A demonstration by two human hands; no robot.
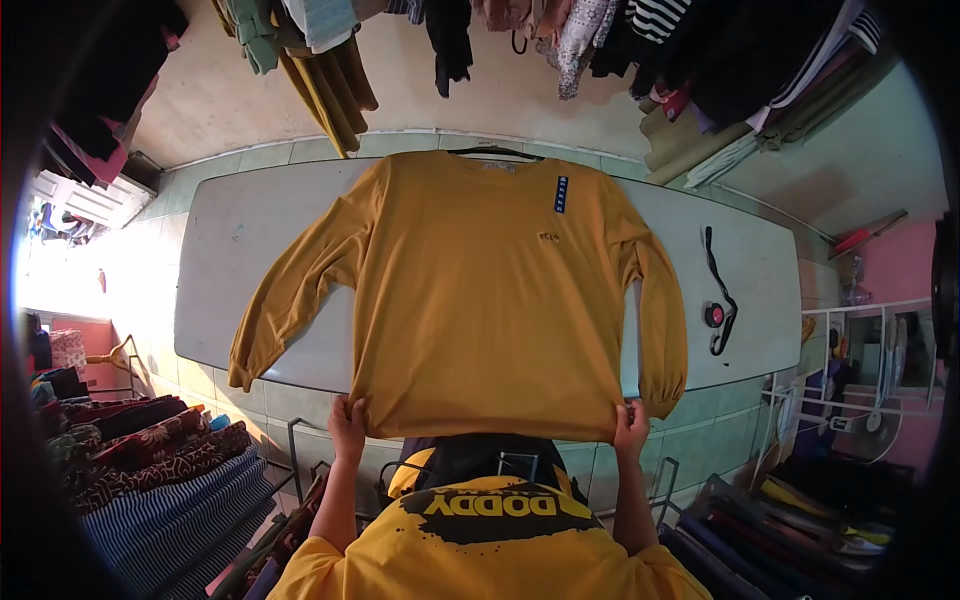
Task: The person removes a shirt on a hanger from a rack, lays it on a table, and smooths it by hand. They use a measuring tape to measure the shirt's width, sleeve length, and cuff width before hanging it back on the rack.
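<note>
The left hand (347, 417) and right hand (631, 418) each grip closed on the mustard shirt's (480, 290) hem; it lies flat on the counter (230, 260).

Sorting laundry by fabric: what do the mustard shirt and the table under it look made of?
Shirt: soft knit, probably cotton jersey; matte, with limp sleeves and gathered cuffs. Table: smooth, hard, pale grey top, likely laminate or plastic; it shows a faint sheen. Neither can be confirmed by sight.

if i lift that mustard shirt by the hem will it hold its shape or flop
The shirt will probably flop: its sleeves already lie limp and creased on the table. It looks light, since the left hand and right hand pinch just the hem corners. The hanger may slip out.
</note>
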